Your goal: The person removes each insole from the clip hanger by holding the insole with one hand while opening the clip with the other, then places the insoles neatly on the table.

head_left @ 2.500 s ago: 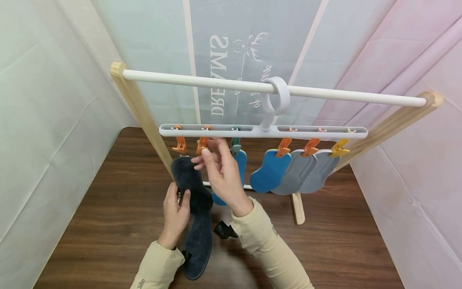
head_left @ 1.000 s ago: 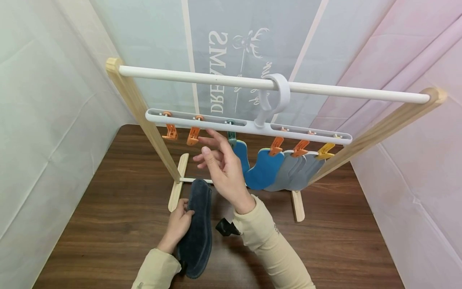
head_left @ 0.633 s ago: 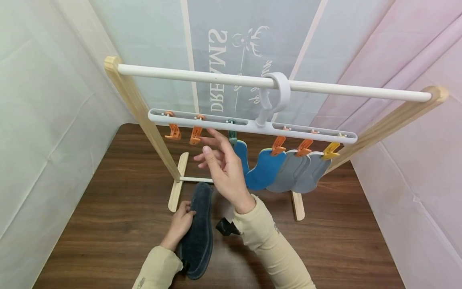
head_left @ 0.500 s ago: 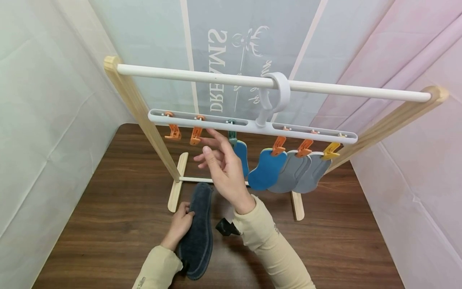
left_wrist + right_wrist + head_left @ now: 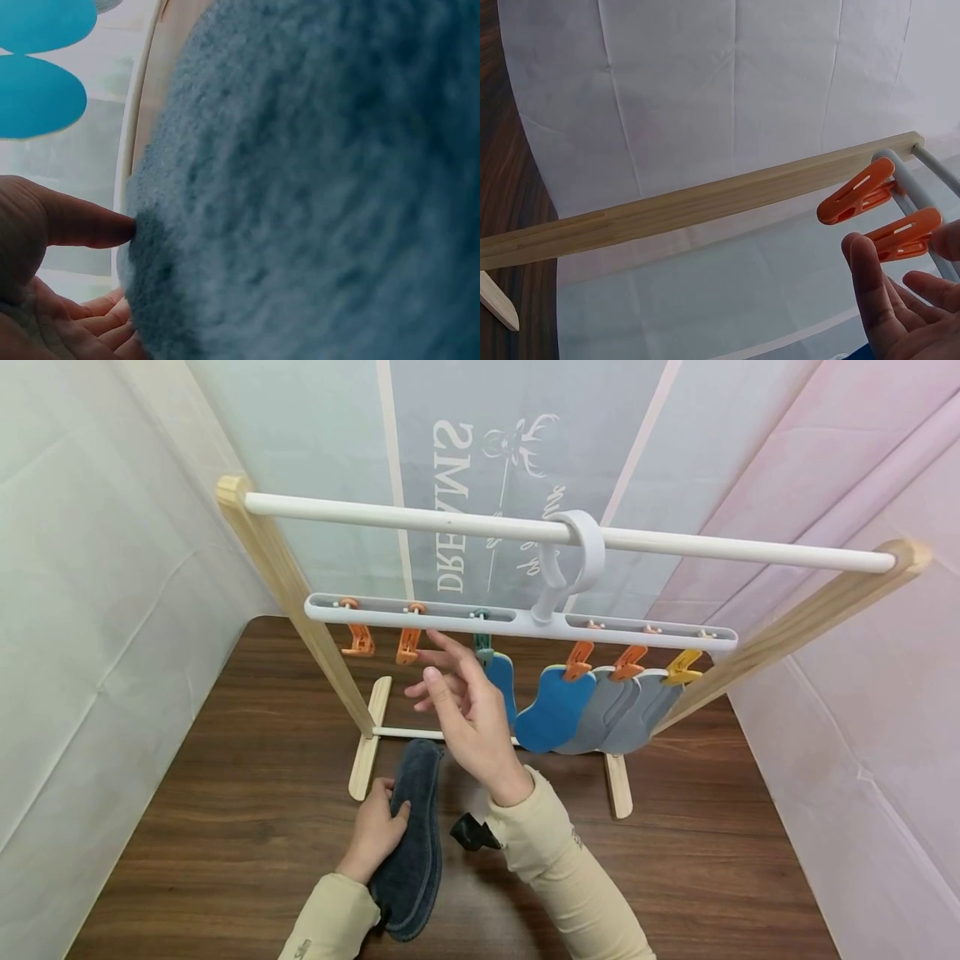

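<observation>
Cloth (image 5: 97, 610), pale and creased, is seen at the left edge, and beside it a tilted wooden upright (image 5: 277, 560) is joined at its top to a white rod (image 5: 360, 514). An orange clip (image 5: 360, 639) is hung from the left end of a slotted white hanger (image 5: 450, 620), with nothing gripped in it.

Below, on the near side, the left hand (image 5: 377, 831) is held low, its thumb laid on the edge of a dark insole (image 5: 411, 852) and its fingers partly hidden, so that the insole is pinched between them. The insole is dark blue-grey, long and narrow-waisted, with its far end beside the lower white bar. A fuzzy surface is shown in the left wrist view. A second outline can be traced along its right side; whether two layers are stacked cannot be told.

Farther right, the right hand (image 5: 474, 714) is raised, fingers loosely bent and thumb held apart, with nothing grasped. A second orange clip (image 5: 408, 645) is just beside the fingertips; contact cannot be told.

At the right, blue insoles (image 5: 553, 710) and grey insoles (image 5: 651, 710) are suspended from green, orange and yellow clips (image 5: 683, 667).
</observation>
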Motion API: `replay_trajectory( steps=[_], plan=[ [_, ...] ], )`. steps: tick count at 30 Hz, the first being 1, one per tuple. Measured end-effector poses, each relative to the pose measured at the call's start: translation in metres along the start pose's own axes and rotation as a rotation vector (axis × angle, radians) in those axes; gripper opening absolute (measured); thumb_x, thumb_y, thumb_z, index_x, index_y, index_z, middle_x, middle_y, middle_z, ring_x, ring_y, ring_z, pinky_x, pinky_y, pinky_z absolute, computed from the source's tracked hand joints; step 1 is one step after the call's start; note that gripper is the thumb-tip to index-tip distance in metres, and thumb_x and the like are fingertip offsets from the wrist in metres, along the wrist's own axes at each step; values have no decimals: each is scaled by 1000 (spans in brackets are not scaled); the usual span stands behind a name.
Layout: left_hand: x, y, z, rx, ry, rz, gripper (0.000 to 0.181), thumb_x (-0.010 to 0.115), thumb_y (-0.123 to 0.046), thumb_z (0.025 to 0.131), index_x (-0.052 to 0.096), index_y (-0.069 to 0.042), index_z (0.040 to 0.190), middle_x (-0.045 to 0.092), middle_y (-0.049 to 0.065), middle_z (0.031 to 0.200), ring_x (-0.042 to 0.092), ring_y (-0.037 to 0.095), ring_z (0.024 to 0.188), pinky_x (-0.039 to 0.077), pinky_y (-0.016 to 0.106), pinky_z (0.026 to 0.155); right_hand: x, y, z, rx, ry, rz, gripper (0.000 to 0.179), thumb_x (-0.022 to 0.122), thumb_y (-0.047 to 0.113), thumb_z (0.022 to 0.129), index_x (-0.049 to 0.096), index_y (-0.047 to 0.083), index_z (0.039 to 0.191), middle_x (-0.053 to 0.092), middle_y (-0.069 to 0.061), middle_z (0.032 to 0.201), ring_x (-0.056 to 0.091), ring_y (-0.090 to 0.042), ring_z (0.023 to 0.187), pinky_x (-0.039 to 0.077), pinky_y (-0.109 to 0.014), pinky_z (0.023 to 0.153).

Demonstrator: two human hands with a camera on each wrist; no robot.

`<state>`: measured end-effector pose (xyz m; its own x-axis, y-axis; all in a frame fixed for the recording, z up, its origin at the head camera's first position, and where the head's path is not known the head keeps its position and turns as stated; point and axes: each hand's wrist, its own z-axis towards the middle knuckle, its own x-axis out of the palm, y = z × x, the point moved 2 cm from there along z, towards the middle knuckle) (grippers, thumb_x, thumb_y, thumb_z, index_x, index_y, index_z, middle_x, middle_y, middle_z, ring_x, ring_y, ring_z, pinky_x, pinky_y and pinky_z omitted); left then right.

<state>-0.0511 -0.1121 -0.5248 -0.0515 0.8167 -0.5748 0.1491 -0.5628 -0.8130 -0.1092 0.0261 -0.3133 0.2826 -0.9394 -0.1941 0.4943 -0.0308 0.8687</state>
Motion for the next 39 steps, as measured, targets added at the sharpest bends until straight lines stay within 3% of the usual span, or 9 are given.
replay_trajectory(
  steps=[5, 12, 24, 29, 36, 39],
  plan=[
    [1, -2, -2, 5, -16, 61, 37, 63, -7, 87, 49, 9, 118, 60, 19, 93, 61, 29, 78, 51, 43, 68, -1, 0, -1, -11, 24, -22, 44, 45, 10, 102, 38, 6, 145, 54, -15, 134, 67, -26, 93, 57, -29, 77],
    [2, -2, -1, 8, -8, 208, 41, 64, -13, 89, 48, 8, 122, 58, 25, 113, 64, 38, 86, 53, 47, 67, -1, 0, -2, -21, 38, -28, 45, 47, 9, 101, 38, 4, 145, 52, -15, 137, 67, -27, 97, 56, -27, 81],
    [-7, -13, -2, 117, 5, 378, 43, 65, -17, 89, 51, 12, 119, 56, 25, 105, 62, 36, 87, 54, 44, 63, -3, -1, -3, -45, 31, -38, 44, 48, 8, 100, 41, 6, 144, 50, -13, 140, 65, -27, 102, 57, -32, 81],
    [-17, -25, 3, 193, -33, 352, 41, 65, -17, 90, 54, 10, 118, 56, 23, 106, 61, 35, 89, 54, 44, 63, -4, -3, -6, -64, 35, -49, 45, 48, 6, 100, 40, 5, 145, 46, -12, 145, 64, -26, 108, 57, -32, 82],
    [-27, -48, 18, 343, -155, 210, 33, 64, -11, 90, 57, 5, 117, 58, 20, 108, 60, 32, 92, 51, 44, 73, -5, -2, -8, -76, 19, -85, 45, 50, 7, 100, 42, 7, 144, 48, -9, 144, 66, -22, 105, 57, -31, 81],
    [-29, -58, 24, 383, -174, 149, 31, 64, -9, 90, 57, 3, 117, 58, 19, 108, 59, 30, 92, 50, 43, 74, -6, -2, -10, -97, 4, -121, 44, 50, 8, 99, 44, 7, 143, 52, -9, 139, 67, -19, 99, 57, -30, 79]
  ],
)
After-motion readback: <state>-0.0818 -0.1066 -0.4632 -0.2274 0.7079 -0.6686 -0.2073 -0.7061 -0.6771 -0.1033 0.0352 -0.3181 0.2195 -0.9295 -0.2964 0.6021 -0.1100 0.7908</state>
